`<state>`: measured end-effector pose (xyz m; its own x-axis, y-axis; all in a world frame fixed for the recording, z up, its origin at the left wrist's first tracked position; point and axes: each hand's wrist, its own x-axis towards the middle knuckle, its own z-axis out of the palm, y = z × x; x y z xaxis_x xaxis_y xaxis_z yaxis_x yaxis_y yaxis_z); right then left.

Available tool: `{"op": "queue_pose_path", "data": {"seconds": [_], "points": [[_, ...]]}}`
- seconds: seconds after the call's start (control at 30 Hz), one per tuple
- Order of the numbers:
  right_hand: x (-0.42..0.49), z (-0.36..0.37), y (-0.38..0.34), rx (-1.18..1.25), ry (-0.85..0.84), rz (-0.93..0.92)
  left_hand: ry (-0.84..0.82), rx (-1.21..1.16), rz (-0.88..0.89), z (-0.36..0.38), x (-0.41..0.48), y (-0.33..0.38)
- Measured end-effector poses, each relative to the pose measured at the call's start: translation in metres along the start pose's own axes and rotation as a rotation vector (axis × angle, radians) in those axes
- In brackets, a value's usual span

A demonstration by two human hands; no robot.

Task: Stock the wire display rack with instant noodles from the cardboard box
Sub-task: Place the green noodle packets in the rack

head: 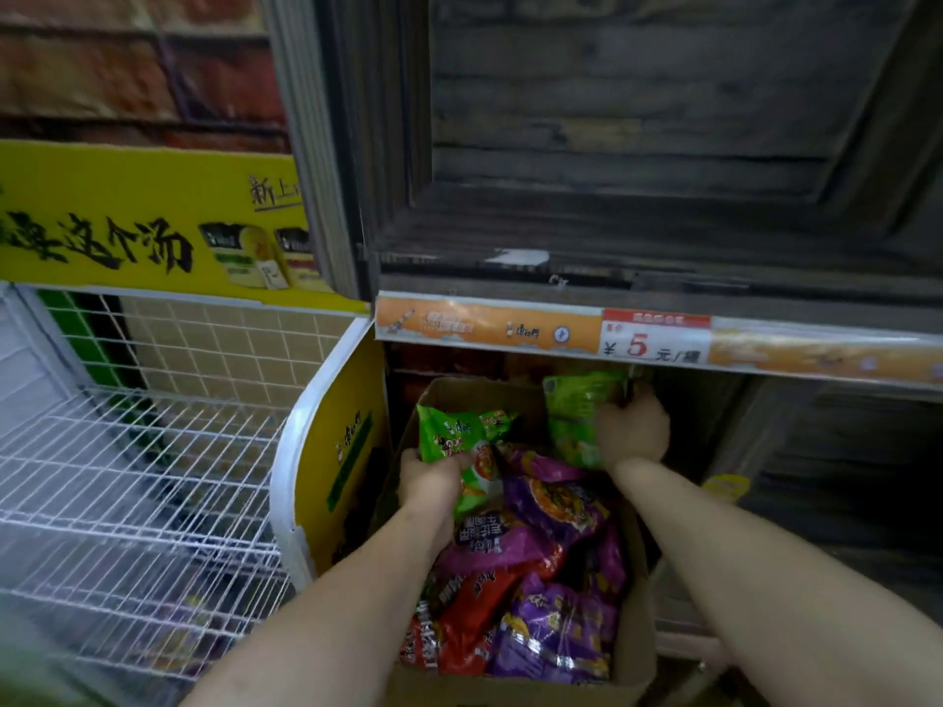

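Wire display rack at 9 o'clock: white wire grid. Its side panel: yellow, green strip, white rim. Header banner at 10 o'clock: yellow, black brush characters. Tile wall behind the wires: beige squares. Brick wall at 11: red-brown, dark joints. Shelf panel at 12: dark grey wood grain. Price strip: orange, with white tag, red top, red 5. Cardboard box at 6: brown. In it: green pack with red-orange print at its 11, second green pack at its 1, purple packs with orange print mid, red packs at its 7.
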<state>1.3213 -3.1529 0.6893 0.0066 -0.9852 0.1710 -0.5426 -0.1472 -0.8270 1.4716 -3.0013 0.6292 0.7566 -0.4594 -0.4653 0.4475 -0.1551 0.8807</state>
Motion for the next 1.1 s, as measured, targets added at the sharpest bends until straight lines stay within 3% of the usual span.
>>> {"op": "queue_pose_path", "data": {"seconds": [0.13,0.3,0.47,0.63,0.73,0.8,0.9,0.97,1.03,1.1], "points": [[-0.036,-0.012,-0.018,0.048,0.030,0.035,-0.101,-0.040,0.019,0.009,-0.003,0.001],[-0.067,-0.026,-0.039,0.265,0.047,-0.126,-0.156,-0.088,-0.035,0.005,-0.029,0.013],[-0.104,-0.028,-0.048,0.255,-0.166,-0.509,-0.384,-0.230,-0.184,-0.012,-0.058,0.037],[-0.123,-0.024,-0.036,0.142,-0.258,-0.750,-0.395,-0.414,-0.217,-0.022,-0.049,0.046],[-0.120,-0.023,-0.027,0.046,-0.242,-0.614,-0.366,-0.472,-0.196,-0.028,-0.047,0.047],[-0.121,-0.021,-0.026,0.118,-0.187,-0.400,-0.360,-0.496,-0.163,-0.031,-0.047,0.047],[-0.123,-0.019,-0.035,0.612,-0.115,0.208,-0.350,-0.525,-0.161,-0.035,-0.046,0.043],[-0.120,-0.013,-0.036,0.961,-0.301,0.582,-0.353,-0.530,-0.174,-0.039,-0.048,0.041],[-0.117,-0.007,-0.031,0.989,-0.438,0.665,-0.392,-0.498,-0.176,-0.042,-0.051,0.038],[-0.114,0.000,-0.025,0.845,-0.463,0.620,-0.431,-0.411,-0.169,-0.045,-0.055,0.036]]}}
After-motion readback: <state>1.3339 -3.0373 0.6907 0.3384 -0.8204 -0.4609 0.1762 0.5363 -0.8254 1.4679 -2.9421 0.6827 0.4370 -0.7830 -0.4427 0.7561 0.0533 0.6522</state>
